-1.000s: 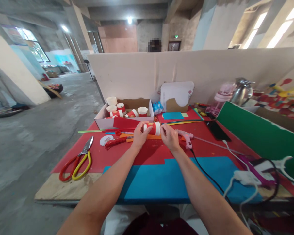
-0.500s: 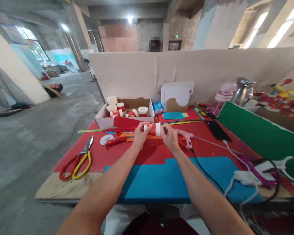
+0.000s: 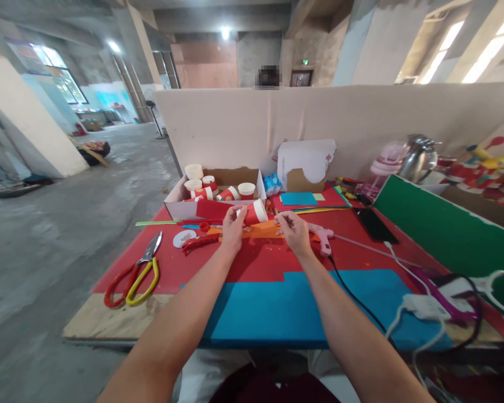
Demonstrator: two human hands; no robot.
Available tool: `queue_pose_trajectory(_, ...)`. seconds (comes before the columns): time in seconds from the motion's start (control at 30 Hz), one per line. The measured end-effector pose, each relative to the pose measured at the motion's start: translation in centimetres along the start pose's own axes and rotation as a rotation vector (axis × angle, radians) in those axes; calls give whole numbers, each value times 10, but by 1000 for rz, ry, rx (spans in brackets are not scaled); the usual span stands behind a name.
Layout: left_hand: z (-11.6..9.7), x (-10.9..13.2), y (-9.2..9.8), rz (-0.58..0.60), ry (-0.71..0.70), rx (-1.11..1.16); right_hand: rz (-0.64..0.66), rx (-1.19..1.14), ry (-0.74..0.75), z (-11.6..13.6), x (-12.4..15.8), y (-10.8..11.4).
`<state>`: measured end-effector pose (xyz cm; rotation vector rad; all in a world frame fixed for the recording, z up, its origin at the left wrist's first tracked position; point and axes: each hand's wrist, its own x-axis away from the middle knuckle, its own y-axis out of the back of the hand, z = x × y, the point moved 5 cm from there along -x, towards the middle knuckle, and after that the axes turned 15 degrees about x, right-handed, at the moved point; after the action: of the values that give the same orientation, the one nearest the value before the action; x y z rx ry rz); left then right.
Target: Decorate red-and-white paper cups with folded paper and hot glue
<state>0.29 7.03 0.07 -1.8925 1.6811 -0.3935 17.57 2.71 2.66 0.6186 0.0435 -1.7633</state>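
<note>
Tilted on its side, a red-and-white paper cup [image 3: 254, 212] is gripped by my left hand [image 3: 233, 230], its white end pointing right. My right hand [image 3: 294, 232] is apart from the cup, a short way to its right. Its thumb and fingertips are pinched together; whatever may be between them is too small to make out. Beneath both hands lies an orange paper strip [image 3: 262, 230]. A pink glue gun [image 3: 324, 237] rests just right of my right hand, its black cord running toward the front edge.
A cardboard box [image 3: 180, 210] with several paper cups stands behind the hands. Large scissors [image 3: 145, 268] with red and yellow handles lie at left. A phone [image 3: 374, 225], a white charger [image 3: 422, 307] with cables and a green board [image 3: 437, 224] occupy the right side.
My right hand has come away from the cup's right end. My left hand has shifted slightly left and tilted the cup, raising its white end.
</note>
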Motion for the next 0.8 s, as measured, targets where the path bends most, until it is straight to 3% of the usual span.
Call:
queue_pose_trajectory(0.27,8,-5,7,-60,142,133,237,92,139,15,7,-12)
queue_pose_trajectory(0.47,12,-4,6,-50,294,165,396,77,106,12,10,-18)
queue_pose_trajectory(0.53,15,-2,3,-20,340,182,390,87,82,10,9,-18)
queue_pose_trajectory(0.63,22,5,-5,59,404,193,250,65,54,8,7,-15)
queue_pose_trajectory(0.8,33,27,-24,129,517,283,224,-120,34,6,13,-29)
